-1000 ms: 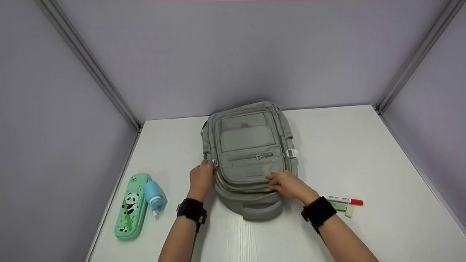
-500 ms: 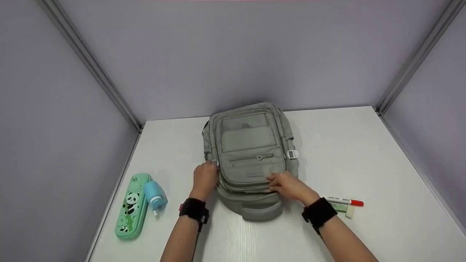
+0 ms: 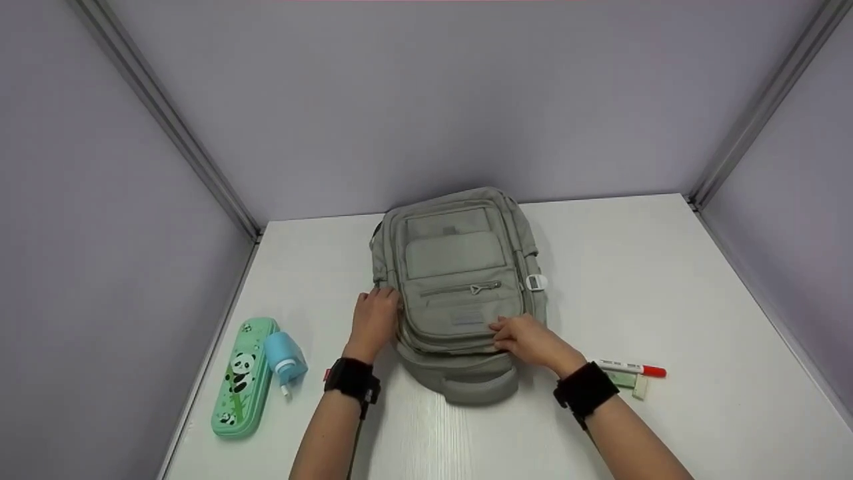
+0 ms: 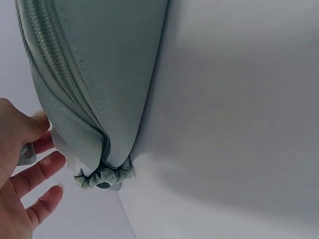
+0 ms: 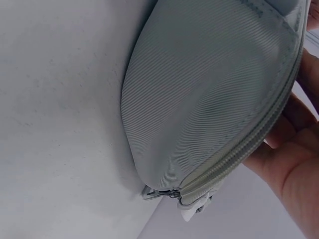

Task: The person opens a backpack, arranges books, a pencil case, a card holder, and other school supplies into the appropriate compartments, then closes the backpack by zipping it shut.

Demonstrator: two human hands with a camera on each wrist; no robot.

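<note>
A grey-green backpack [image 3: 456,267] lies flat in the middle of the white table [image 3: 666,287], its grab handle toward me. My left hand [image 3: 375,313] is at the bag's left side seam. In the left wrist view the left hand [image 4: 20,174] pinches a small grey zip pull [image 4: 25,155] between thumb and forefinger, beside the bag's zipper [image 4: 99,74]. My right hand [image 3: 526,340] lies on the lower front pocket with its fingers curled on the edge. In the right wrist view its fingers [image 5: 294,154] wrap behind the bag's zippered rim [image 5: 209,99].
A green panda pencil case [image 3: 241,377] and a small blue bottle [image 3: 283,357] lie at the front left. A red-capped marker [image 3: 630,367] and a green eraser [image 3: 623,380] lie just right of my right wrist. Lilac walls close the table on three sides.
My left hand has slid a little up the bag's left side and now covers the zip pull that showed at its fingertips. The right hand has barely moved.
</note>
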